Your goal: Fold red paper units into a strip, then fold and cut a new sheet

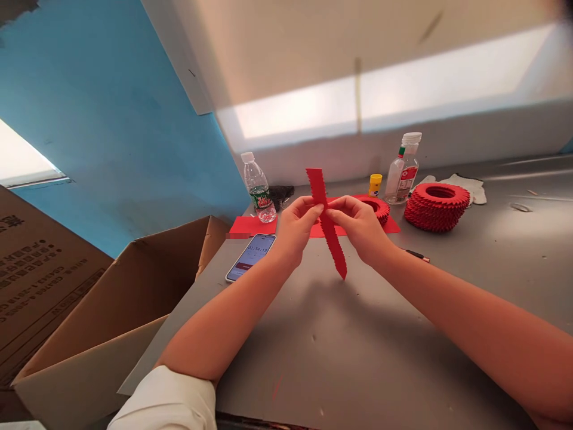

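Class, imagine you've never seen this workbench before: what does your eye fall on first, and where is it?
First comes the red strip with a jagged edge, held at a slant between the fingertips of the left hand and right hand, mid-picture. Next is the stack of red toothed rings on the grey table, further right. The open cardboard box stands out at lower left.

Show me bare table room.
Bare tabletop: between the forearms, nearer than the red strip; also right of the pen-like item, between right forearm and red ring stack. Crowded: the far side, with bottles, yellow tube and red sheets.
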`<state>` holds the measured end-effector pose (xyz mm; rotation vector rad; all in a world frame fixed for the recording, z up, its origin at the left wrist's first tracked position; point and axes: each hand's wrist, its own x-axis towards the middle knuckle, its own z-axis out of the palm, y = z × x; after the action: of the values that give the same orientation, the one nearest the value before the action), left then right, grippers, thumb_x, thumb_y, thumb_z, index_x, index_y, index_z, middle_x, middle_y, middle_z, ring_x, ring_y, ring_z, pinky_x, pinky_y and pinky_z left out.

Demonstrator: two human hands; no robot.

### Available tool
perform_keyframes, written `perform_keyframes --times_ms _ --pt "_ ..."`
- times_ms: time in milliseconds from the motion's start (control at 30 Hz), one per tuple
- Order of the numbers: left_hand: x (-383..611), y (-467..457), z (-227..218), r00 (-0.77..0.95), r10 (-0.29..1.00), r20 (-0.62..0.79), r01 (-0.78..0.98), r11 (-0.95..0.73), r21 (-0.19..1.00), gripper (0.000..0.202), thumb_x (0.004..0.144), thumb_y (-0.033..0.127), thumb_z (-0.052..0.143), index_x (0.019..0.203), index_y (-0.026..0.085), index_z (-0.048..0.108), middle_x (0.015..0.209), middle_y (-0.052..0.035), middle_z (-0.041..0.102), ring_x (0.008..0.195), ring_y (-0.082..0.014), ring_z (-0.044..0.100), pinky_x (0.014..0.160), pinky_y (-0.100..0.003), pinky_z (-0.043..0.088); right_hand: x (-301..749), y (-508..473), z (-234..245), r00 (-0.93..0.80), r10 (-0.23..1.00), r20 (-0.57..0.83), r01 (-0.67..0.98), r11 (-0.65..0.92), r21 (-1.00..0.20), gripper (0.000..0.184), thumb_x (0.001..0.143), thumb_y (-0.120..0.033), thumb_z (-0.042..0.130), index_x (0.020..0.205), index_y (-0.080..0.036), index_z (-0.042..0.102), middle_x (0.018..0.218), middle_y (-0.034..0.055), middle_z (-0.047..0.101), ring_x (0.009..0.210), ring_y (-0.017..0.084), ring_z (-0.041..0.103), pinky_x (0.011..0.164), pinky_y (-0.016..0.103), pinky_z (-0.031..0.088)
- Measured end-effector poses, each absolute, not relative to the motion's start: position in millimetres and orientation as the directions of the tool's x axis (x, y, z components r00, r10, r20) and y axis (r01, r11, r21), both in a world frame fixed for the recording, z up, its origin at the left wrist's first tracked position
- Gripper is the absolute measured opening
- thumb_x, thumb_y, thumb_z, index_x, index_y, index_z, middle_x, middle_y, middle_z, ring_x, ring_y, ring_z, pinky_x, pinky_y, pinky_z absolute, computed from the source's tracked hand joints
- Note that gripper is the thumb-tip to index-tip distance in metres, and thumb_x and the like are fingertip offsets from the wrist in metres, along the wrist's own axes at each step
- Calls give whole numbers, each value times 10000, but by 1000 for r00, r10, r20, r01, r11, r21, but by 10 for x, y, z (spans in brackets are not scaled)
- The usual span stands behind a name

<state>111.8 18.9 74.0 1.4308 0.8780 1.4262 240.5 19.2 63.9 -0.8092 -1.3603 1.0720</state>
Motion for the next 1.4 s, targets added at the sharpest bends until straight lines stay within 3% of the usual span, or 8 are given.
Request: perform_keyframes --times_ms 567,867,1400 --pt "1130 205 704 5 946 324 -158 -319 935 80 722 236 589 702 161 566 692 27 563 656 -96 519 688 -254 438 2426 218 639 -178 931 318 -109 303 -947 127 739 -317 600 777 -197 583 804 -8 634 794 143 580 764 319 436" --pt "1165 123 748 61 948 313 -169 -300 939 92 711 242 616 719 156 583 749 8 613 707 -111 559 746 -276 442 2513 219 760 -154 922 357 -170 331 -928 144 747 -340 597 828 -222 613 880 9 632 859 157 575 832 351 439" --pt "1191 16 788 84 932 352 -99 -343 934 72 747 242 593 755 172 581 773 12 595 753 -108 552 725 -238 431 2477 87 869 -132 928 347 -180 322 -929 77 738 -284 621 766 -213 611 782 -10 645 724 113 585 678 255 447"
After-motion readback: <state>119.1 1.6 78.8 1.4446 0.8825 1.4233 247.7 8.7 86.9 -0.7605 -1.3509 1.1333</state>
